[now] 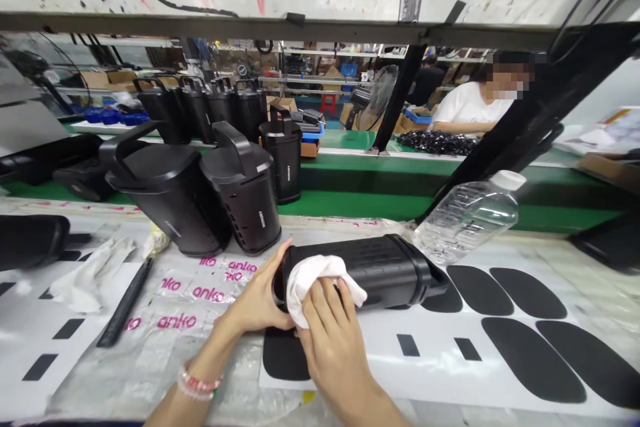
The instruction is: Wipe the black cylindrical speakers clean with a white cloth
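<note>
A black canister-shaped device (385,270) with a carrying handle lies on its side on the table, its handle end to the right. My left hand (263,297) grips its left end, thumb below and fingers behind. Under the bent fingers of my right hand (333,327) is a white cloth (317,273), pressed against the device's side near that same end. Beneath the device lies a white sheet (370,353) bearing black rounded pads (533,357) and small black rectangles (409,345).
Upright black devices (245,193) stand behind on the left. A black-handled tool (127,300) and a crumpled white cloth (97,273) lie left. A clear plastic bottle (467,217) leans at the right. Beyond the green conveyor belt (360,180), a person in a white shirt (470,107) sits.
</note>
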`<state>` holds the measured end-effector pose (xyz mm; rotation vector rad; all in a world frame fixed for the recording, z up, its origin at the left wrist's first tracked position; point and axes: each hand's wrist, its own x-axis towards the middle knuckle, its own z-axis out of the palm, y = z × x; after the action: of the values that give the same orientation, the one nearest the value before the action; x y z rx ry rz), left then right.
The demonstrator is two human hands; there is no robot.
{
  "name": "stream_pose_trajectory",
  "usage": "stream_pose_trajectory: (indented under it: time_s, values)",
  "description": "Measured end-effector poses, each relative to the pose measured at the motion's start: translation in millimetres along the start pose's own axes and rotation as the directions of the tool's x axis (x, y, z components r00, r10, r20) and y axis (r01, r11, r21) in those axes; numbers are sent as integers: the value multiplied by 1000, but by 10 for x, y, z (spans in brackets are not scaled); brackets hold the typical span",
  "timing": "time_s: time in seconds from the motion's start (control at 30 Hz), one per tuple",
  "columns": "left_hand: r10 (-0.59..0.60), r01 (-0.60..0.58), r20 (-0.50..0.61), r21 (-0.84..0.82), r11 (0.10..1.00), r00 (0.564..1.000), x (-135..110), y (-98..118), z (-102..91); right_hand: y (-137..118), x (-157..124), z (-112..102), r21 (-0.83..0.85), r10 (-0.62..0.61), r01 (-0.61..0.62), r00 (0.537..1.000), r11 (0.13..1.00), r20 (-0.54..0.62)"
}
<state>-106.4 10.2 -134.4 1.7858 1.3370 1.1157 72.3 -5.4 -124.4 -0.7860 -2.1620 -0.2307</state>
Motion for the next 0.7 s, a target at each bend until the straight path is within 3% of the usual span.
stream_pose_trajectory:
  time_s: [0.17, 0.27, 0.5, 0.7]
  values:
    - [13, -16, -26, -110, 994, 1000, 11, -10, 27, 17, 123, 43, -10, 36, -36, 999, 999, -26]
    - [36, -41, -62, -80, 996, 997, 10, 9, 29, 16, 230, 90, -5, 78, -78, 997, 997, -7]
    - [-71, 64, -16, -247, 967, 997, 94, 78, 0, 40, 89, 82, 1, 33, -33, 999, 999, -19]
    - [-32, 21, -84, -118, 993, 996, 53, 34, 19, 87, 330, 73, -14, 70, -69, 996, 998, 47]
